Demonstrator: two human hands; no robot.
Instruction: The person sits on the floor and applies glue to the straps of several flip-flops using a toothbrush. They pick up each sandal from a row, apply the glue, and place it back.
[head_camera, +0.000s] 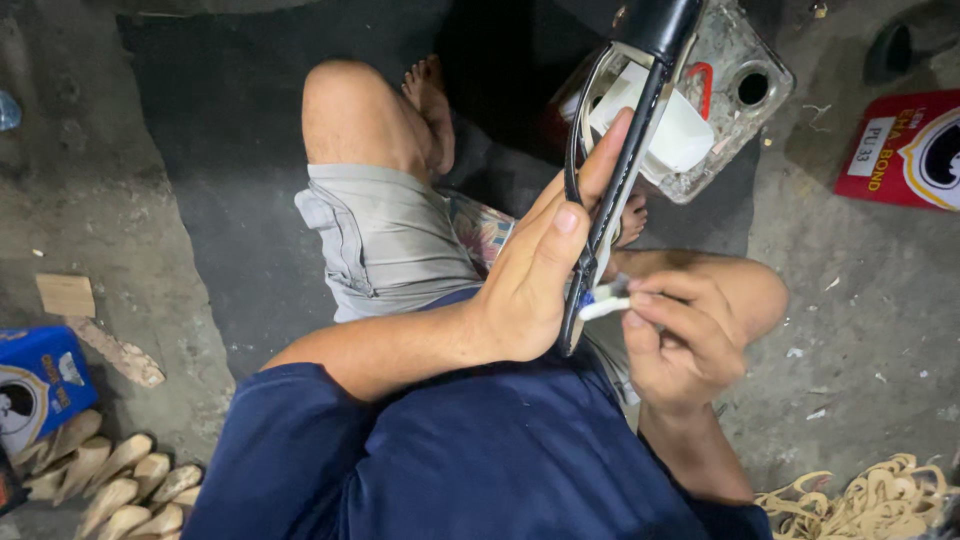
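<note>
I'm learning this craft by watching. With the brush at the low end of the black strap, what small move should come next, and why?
Probably stroke the small brush in the right hand upward along the black strap. Its tip touches only the strap's lower end, and the left hand holds the strap steady along its length.

Black strap (612, 190), white-and-blue brush (603, 300), navy shirt (480, 460), grey shorts (385, 240), red tin (905, 150), tan insoles (110, 480).

Lay on the floor: red rectangular package (905, 148) with white label, far right; blue boxy package (38, 385), left edge.
</note>
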